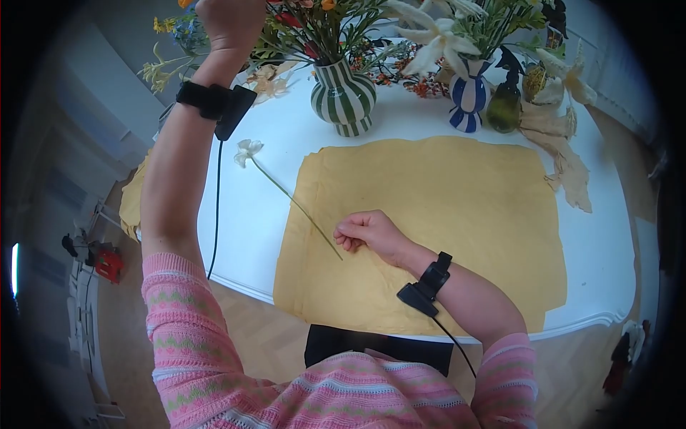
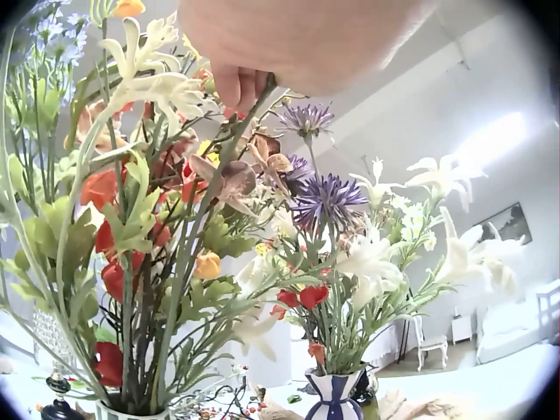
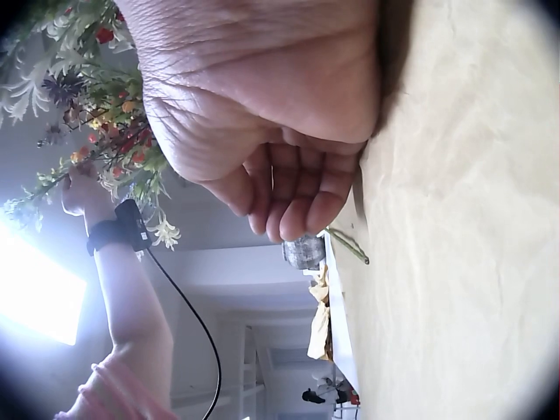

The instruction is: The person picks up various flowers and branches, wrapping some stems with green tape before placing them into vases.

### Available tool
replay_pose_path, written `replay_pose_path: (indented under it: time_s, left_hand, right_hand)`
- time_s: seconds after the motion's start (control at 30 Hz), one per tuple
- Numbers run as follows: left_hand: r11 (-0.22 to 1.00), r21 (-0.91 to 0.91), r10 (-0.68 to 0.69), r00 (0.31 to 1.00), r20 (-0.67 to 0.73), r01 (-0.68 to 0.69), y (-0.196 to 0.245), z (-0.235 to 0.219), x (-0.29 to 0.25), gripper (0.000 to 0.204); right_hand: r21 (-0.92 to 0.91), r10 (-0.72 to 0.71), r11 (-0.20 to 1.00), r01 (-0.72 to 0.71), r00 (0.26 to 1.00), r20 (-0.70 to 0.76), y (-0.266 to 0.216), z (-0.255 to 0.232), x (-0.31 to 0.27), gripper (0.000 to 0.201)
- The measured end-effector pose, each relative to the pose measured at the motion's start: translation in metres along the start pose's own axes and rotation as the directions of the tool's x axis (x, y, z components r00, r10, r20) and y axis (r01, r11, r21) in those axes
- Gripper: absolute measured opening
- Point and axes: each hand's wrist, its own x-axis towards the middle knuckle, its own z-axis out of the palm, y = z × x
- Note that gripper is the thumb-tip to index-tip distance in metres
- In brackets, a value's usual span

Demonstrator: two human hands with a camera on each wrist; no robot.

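My left hand (image 1: 232, 21) is raised at the top edge of the head view, above the green-striped vase (image 1: 343, 99). In the left wrist view its curled fingers (image 2: 241, 87) grip a green stem (image 2: 229, 153) among the flowers; the stem's upper part is hidden by the hand. The right hand (image 1: 371, 236) rests on the yellow-brown paper (image 1: 443, 193), fingers loosely curled around nothing. Just left of it lies a white flower (image 1: 248, 151) with a long thin stem (image 1: 296, 202), whose lower end crosses the paper. The right wrist view shows the loose fingers (image 3: 297, 197) near the stem's end.
A blue-striped vase (image 1: 469, 100) with white flowers and a green bottle (image 1: 504, 107) stand at the back right. Red berry sprigs (image 1: 425, 84) lie between the vases. Crumpled paper (image 1: 568, 161) hangs along the right of the white table (image 1: 243, 236). Cables trail from both wrists.
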Motion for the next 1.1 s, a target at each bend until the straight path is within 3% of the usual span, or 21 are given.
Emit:
replay_pose_path:
  time_s: [0.07, 0.2, 0.27, 0.5, 0.6, 0.67, 0.9, 0.97, 1.1]
  left_hand:
    - [0.995, 0.063, 0.079, 0.997, -0.015, -0.078, -0.001, -0.002, -0.003, 0.023]
    - [0.999, 0.024, 0.034, 0.999, -0.028, -0.034, 0.002, -0.002, -0.005, 0.023]
    - [0.988, 0.110, 0.114, 0.992, -0.049, -0.108, 0.005, -0.001, -0.005, 0.023]
    - [0.995, 0.049, 0.089, 0.996, -0.015, -0.088, 0.007, 0.006, -0.017, 0.023]
    - [0.994, 0.078, 0.088, 0.993, -0.072, -0.083, 0.005, 0.008, -0.023, 0.022]
    - [0.999, -0.002, -0.049, 0.998, -0.035, 0.049, 0.006, 0.007, -0.025, 0.021]
    - [0.995, -0.019, -0.099, 0.995, 0.006, 0.099, 0.014, 0.010, -0.037, 0.020]
    - [0.956, -0.156, -0.235, 0.966, 0.103, 0.250, 0.013, 0.012, -0.044, 0.019]
    - [0.970, -0.185, -0.146, 0.987, 0.071, 0.157, -0.006, 0.023, -0.067, 0.016]
  right_hand:
    - [-0.001, 0.001, 1.000, -0.001, 1.000, 0.002, 0.000, 0.001, 0.000, 0.021]
    - [0.000, 0.007, 1.000, -0.007, 1.000, -0.010, -0.001, 0.002, -0.002, 0.021]
    - [0.001, 0.005, 1.000, -0.005, 1.000, -0.015, -0.002, 0.001, -0.003, 0.021]
    - [-0.011, -0.002, 1.000, 0.002, 1.000, -0.006, -0.002, 0.001, -0.002, 0.021]
    - [-0.015, -0.005, 1.000, 0.005, 1.000, -0.007, 0.000, 0.001, -0.001, 0.021]
    - [-0.017, -0.009, 1.000, 0.009, 1.000, -0.010, 0.000, 0.001, -0.002, 0.021]
    - [-0.022, -0.017, 1.000, 0.016, 1.000, -0.022, 0.001, 0.003, -0.001, 0.022]
    - [-0.026, -0.015, 1.000, 0.014, 1.000, -0.026, 0.000, 0.003, -0.002, 0.022]
    - [-0.073, -0.002, 0.997, 0.001, 1.000, -0.005, -0.001, 0.003, -0.002, 0.021]
